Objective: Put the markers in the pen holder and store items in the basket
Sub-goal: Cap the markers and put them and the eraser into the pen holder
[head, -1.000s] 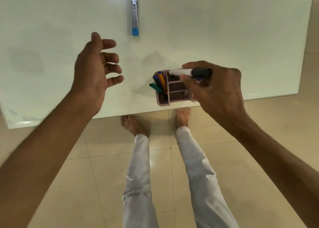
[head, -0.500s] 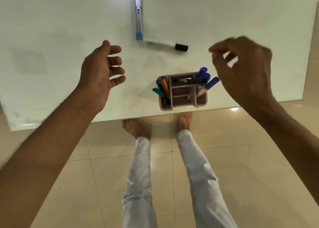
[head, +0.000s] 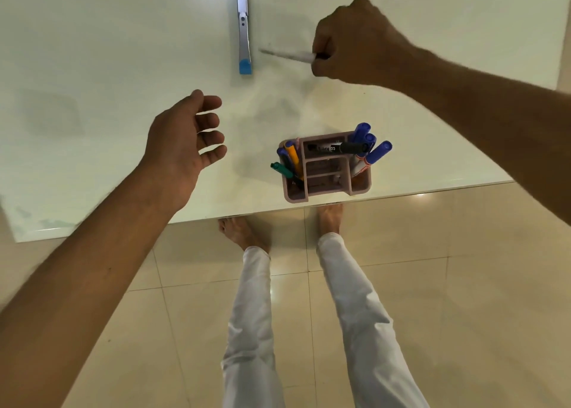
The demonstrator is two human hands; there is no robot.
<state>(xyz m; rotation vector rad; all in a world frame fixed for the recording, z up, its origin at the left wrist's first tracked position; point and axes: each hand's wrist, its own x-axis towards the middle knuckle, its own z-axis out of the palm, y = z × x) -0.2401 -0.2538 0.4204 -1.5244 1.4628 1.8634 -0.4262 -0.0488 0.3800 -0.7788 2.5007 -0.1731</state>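
Observation:
A pink pen holder [head: 358, 188] stands near the front edge of the white table [head: 108, 52]. It holds several markers: blue-capped ones [head: 375, 152] at its right, a black-capped one [head: 340, 148] lying across the top, green and orange ones [head: 289, 163] at its left. My right hand [head: 355, 41] grips a white marker [head: 290, 55] by its capped end, beyond the holder; the marker is blurred. My left hand [head: 185, 138] hovers over the table left of the holder, fingers loosely curled and holding nothing.
A silver, blue-tipped tool [head: 244, 36] lies on the table at the far middle, just left of the held marker. The table's front edge [head: 247, 214] runs above my bare feet and the tiled floor [head: 432, 253]. No basket is in view.
My right hand left the black-capped marker on the holder, reached away over the table and closed on the white marker that lay by the blue-tipped tool. My left hand has barely moved.

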